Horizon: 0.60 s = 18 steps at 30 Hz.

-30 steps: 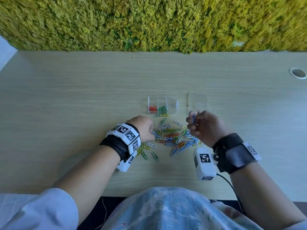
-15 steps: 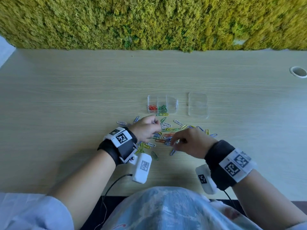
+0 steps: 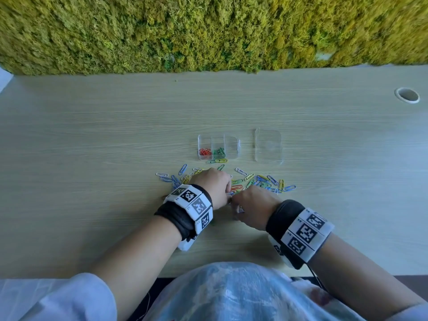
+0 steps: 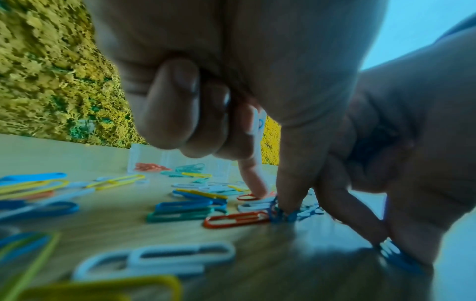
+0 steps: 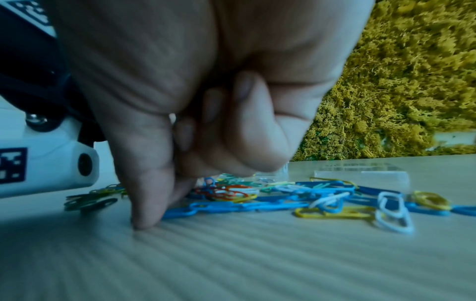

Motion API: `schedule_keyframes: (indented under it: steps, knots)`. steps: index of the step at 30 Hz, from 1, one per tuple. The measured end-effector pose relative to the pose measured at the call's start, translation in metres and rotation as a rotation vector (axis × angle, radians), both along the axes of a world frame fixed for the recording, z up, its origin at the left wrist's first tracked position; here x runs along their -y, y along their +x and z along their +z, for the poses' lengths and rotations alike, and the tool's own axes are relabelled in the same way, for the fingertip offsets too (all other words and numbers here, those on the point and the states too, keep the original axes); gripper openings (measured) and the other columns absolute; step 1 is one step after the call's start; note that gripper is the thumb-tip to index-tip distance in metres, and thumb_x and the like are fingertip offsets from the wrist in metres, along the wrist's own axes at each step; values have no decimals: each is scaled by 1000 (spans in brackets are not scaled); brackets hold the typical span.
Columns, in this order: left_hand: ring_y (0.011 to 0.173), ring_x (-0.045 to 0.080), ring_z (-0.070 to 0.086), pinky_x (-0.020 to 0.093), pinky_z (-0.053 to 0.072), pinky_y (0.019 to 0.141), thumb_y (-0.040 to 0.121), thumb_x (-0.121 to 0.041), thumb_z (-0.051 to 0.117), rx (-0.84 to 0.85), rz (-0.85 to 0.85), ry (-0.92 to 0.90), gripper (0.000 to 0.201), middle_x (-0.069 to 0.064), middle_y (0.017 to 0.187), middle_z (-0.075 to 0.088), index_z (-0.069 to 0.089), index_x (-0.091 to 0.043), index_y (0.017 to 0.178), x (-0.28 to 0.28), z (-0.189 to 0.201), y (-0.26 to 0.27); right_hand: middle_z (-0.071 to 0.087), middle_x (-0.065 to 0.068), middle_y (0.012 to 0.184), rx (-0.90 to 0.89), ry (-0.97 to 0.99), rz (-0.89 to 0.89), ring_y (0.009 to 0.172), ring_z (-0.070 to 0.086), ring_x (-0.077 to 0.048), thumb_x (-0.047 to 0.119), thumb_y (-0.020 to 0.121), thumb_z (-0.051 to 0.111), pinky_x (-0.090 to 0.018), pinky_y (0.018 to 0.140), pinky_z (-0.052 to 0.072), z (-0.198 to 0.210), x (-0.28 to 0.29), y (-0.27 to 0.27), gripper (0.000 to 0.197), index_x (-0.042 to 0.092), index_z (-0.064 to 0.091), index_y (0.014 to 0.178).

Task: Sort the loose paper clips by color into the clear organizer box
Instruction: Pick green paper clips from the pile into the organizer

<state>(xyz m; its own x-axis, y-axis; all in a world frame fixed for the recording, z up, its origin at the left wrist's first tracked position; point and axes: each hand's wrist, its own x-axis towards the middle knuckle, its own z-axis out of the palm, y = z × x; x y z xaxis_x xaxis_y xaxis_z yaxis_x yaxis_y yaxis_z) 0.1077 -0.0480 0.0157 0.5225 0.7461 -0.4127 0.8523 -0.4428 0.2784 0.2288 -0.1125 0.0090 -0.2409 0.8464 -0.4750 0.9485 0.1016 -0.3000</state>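
Note:
The clear organizer box (image 3: 231, 147) lies beyond the pile, with red clips (image 3: 204, 151) in its left compartment and green clips (image 3: 218, 152) in the middle one. Loose paper clips (image 3: 261, 180) of mixed colours are scattered on the desk. My left hand (image 3: 229, 191) is down in the pile, its thumb and index finger pinching a cluster of blue clips (image 4: 279, 213), with a white clip tucked in the curled fingers. My right hand (image 3: 235, 201) touches it from the right, pinching blue clips (image 4: 396, 258) against the desk; its thumb (image 5: 146, 220) presses the wood beside a blue clip (image 5: 206, 207).
The box's clear lid (image 3: 268, 145) lies to the right of the box. A moss wall (image 3: 208, 31) closes the desk's far edge. A cable hole (image 3: 407, 95) sits at the far right. Bare wooden desk (image 3: 92, 147) stretches to the left.
My right hand came down from beside the lid, where it held a blue clip, into the pile next to my left hand. The left hand shifted slightly right.

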Motion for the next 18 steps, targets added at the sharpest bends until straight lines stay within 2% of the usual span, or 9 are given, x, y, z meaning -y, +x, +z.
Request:
schedule_keyframes:
  steps: [3,6,9,10,12,13,15,17,18]
  knots:
    - [90,21,63,29,50,72,83,-28,66,-2,-11,15,6,0,101,65,65,-23,88,1,-1,2,67,-6,104,-2,-11,44,97,63,-27,27,90,57,-37,84,53,1,-1,1,17,21,68,100]
    - [87,20,61,26,45,68,85,-27,64,34,18,27,5,-2,95,64,67,-23,87,0,-1,0,65,-10,104,17,30,52,97,62,-30,23,89,51,-33,76,49,1,1,1,20,20,66,100]
    - [64,13,53,21,37,56,86,-28,62,112,87,-7,9,-11,65,53,68,-22,82,-1,0,-6,66,-10,105,24,50,77,99,62,-30,25,90,48,-33,76,49,-1,1,2,24,20,66,104]
    - [56,11,50,20,35,51,85,-29,62,150,130,-27,10,-11,60,51,68,-22,81,-2,0,-9,66,-10,105,15,60,84,99,62,-30,25,90,47,-33,76,49,-2,1,2,25,20,66,106]
    - [51,8,47,17,32,46,85,-31,63,229,214,-81,11,-9,62,56,67,-23,78,-4,0,-16,67,-9,104,-26,82,80,97,63,-30,25,89,48,-33,76,50,-2,-1,3,26,20,66,106]
    - [49,6,45,15,31,44,85,-30,62,261,253,-116,11,-9,61,56,65,-24,77,-5,0,-20,68,-8,100,-66,99,61,94,63,-28,25,88,50,-31,74,49,-1,-2,3,24,19,67,104]
    - [43,4,36,16,28,41,87,-24,59,371,396,-269,12,-12,51,44,61,-22,76,-8,-1,-26,67,-1,82,-193,115,-16,78,60,-22,23,86,54,-24,64,42,2,-5,6,18,17,68,96]
    - [41,6,32,15,25,40,87,-15,52,660,638,-551,16,-6,54,36,52,-17,71,-12,-3,-31,53,8,62,-416,65,-205,61,48,-16,20,85,55,-21,54,35,7,-9,10,9,18,63,82]
    - [41,8,32,14,25,39,84,-12,47,820,744,-671,17,-3,57,35,46,-16,68,-13,-4,-34,46,9,56,-600,-14,-345,54,41,-13,20,83,53,-20,50,32,11,-11,12,10,19,57,74]
